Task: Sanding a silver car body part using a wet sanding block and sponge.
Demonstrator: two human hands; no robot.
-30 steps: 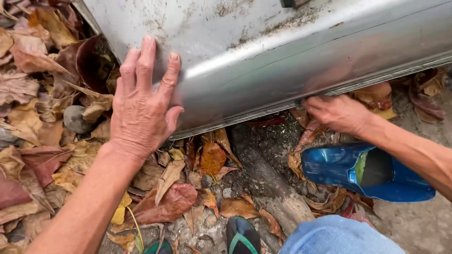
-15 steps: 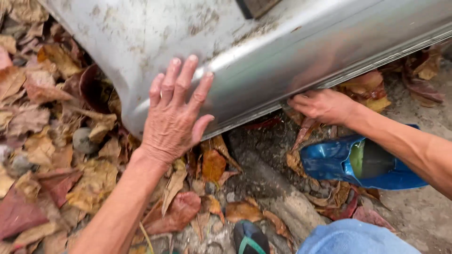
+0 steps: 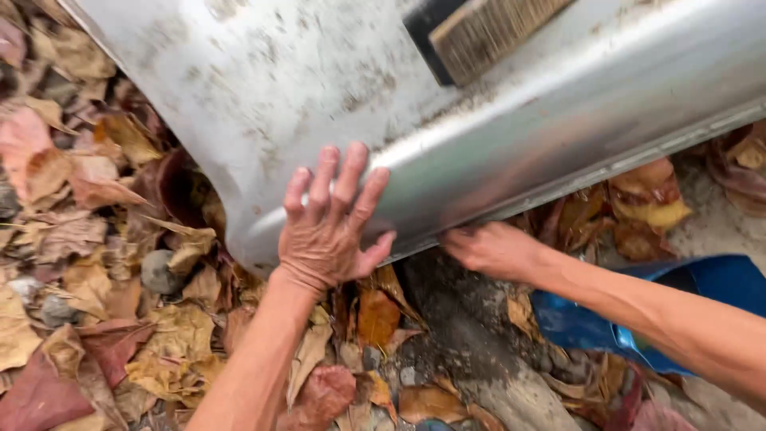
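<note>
- Dry leaves [image 3: 96,319], brown, orange and red, curled and brittle, cover the ground with a few grey stones [image 3: 158,271] among them.
- A blue plastic container [image 3: 702,295], smooth and glossy, lies at the lower right, partly behind the right forearm.
- The left hand [image 3: 331,227] lies flat, fingers spread wide, palm pressed on the lower curved edge of the metal panel [image 3: 303,88].
- The right hand [image 3: 491,249] reaches under the same edge; its fingers are hidden, so its grip cannot be told.
- The panel is dull silver, smooth, rounded, speckled with dirt, cut off at the top.
- A brush [image 3: 487,32] with tan bristles rests on it, partly out of frame.
</note>
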